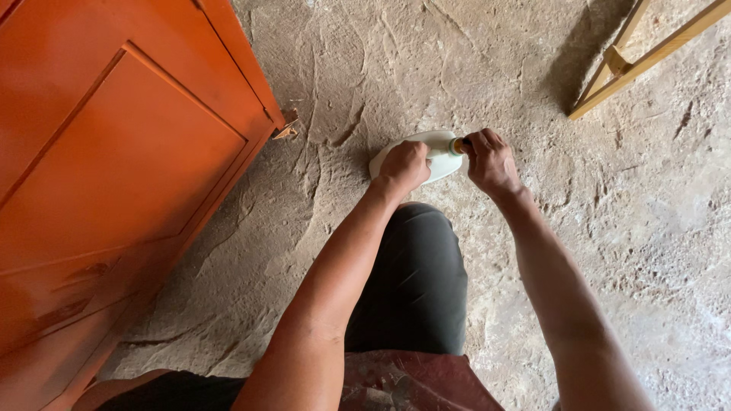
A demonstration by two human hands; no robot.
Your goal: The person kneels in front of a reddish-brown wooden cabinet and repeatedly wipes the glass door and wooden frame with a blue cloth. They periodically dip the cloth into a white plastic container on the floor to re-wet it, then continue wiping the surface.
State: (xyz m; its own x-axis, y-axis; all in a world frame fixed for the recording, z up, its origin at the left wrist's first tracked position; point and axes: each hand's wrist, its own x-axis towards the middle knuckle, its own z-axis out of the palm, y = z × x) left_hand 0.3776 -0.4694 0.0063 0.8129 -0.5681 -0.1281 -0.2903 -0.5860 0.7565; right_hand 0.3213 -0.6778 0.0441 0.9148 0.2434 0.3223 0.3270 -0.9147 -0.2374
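A white plastic bottle (435, 149) lies tilted on its side just above the rough grey floor, ahead of my bent knee. My left hand (403, 166) grips its body from above. My right hand (489, 158) is closed around the brownish cap (458, 144) at the bottle's neck. Most of the bottle's middle is hidden under my left hand.
A large orange-painted wooden panelled door or cabinet (114, 167) fills the left side. A light wooden frame (640, 61) stands at the top right. My knee in dark trousers (415, 274) is below the hands. Rough uneven earthen floor (343, 91) surrounds everything.
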